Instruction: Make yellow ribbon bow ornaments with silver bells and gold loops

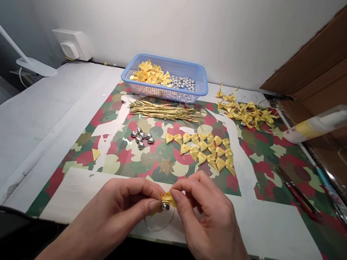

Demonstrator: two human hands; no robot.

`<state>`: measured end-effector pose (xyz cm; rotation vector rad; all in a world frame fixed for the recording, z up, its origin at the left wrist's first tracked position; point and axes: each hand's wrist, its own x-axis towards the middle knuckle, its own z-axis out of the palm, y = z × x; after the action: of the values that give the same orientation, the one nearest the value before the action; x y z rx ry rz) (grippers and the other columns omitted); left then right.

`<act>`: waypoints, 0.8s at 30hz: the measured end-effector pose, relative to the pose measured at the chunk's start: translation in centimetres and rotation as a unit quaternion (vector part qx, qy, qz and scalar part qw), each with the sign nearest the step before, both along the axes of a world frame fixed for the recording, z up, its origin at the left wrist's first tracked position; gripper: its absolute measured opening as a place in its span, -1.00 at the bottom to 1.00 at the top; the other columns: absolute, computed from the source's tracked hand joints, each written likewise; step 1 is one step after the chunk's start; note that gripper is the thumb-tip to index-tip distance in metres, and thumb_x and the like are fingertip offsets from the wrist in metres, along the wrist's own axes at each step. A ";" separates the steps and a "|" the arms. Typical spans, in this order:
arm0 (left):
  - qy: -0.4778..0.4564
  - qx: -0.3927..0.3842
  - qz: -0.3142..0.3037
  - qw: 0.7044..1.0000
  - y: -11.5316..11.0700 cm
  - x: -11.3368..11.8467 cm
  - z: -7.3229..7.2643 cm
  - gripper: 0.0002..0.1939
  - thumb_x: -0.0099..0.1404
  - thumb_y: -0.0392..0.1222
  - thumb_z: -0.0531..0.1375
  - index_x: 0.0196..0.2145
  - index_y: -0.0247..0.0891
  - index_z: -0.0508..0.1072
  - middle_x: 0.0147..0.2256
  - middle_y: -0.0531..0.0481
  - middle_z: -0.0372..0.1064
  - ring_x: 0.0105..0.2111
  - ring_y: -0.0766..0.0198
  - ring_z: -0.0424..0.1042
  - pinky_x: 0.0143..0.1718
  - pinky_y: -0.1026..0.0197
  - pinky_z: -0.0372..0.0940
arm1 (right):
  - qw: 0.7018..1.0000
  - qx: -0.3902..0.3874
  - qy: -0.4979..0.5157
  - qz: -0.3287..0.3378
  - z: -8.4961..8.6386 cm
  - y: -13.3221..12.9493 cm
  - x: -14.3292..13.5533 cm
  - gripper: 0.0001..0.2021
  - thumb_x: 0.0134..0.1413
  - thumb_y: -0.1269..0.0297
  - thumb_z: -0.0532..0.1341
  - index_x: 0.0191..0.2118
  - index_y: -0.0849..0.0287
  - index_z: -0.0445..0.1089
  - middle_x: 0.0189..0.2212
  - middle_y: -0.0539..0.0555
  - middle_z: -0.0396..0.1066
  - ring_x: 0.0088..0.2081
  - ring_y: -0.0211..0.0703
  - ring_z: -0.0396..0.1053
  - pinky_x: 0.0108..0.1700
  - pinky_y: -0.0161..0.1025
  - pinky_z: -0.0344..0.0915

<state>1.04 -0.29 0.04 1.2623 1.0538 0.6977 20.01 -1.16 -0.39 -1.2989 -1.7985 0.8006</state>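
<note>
- Left hand (125,203): thumb and fingers pinched together on one side of a yellow bow (168,198), above the white sheet (276,230).
- Right hand (210,210): fingers clamped on the bow's other side.
- Silver bell (165,206) and thin wire loop (157,230): at the bow, between the hands.
- White bottle (317,125), tilted: marks near its lower end, too small to read.
</note>
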 end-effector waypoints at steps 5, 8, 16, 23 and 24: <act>0.020 0.016 0.040 0.999 -0.1 -0.2 -0.2 -0.85 0.37 -0.24 0.24 -0.35 -0.12 0.61 -0.31 0.05 0.54 -0.27 0.23 0.46 -0.29 0.30 0.35 | 0.999 -0.006 0.038 0.004 0.4 -0.5 1.3 -0.71 0.42 0.40 0.03 0.07 0.00 0.39 -0.24 0.01 0.39 -0.33 -0.29 0.39 -0.30 -0.35 0.36; 0.016 0.028 0.046 0.998 -0.2 -0.2 -0.2 -0.84 0.36 -0.25 0.25 -0.36 -0.09 0.61 -0.33 0.07 0.54 -0.31 0.26 0.48 -0.32 0.33 0.37 | 0.996 -0.015 0.083 0.004 0.3 -0.8 1.7 -0.59 0.45 0.41 -0.04 0.23 -0.16 0.27 -0.24 -0.03 0.39 -0.52 -0.38 0.28 -0.43 -0.38 0.35; 0.043 0.138 0.062 0.988 -0.9 -0.4 -0.3 -0.81 0.35 -0.34 0.25 -0.32 -0.07 0.60 -0.28 0.08 0.60 -0.28 0.24 0.57 -0.25 0.31 0.48 | 0.970 -0.018 0.228 -0.079 1.9 -2.1 -0.3 -0.83 0.44 0.38 0.03 -0.13 -0.04 0.31 -0.37 -0.05 0.48 -0.60 -0.34 0.38 -0.55 -0.38 0.35; 0.092 0.220 0.038 0.970 -1.1 -0.1 -0.4 -0.80 0.36 -0.40 0.19 -0.32 -0.12 0.52 -0.33 0.06 0.54 -0.23 0.20 0.56 -0.29 0.30 0.45 | 0.949 0.043 0.297 -0.093 4.7 -1.6 -1.2 -0.79 0.40 0.44 0.10 -0.20 -0.05 0.40 -0.39 -0.04 0.45 -0.50 -0.26 0.41 -0.36 -0.25 0.45; 0.101 0.213 0.032 0.971 -1.1 -0.1 -0.3 -0.81 0.37 -0.38 0.17 -0.34 -0.13 0.50 -0.35 0.06 0.52 -0.26 0.20 0.56 -0.32 0.30 0.44 | 0.952 0.039 0.296 -0.064 4.6 -1.5 -1.1 -0.81 0.39 0.40 0.14 -0.18 -0.07 0.42 -0.37 -0.04 0.46 -0.48 -0.25 0.43 -0.34 -0.23 0.47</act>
<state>0.99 -1.39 -0.31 1.7027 1.1508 0.8894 18.94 -2.62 4.24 -0.9731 -1.2409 0.9173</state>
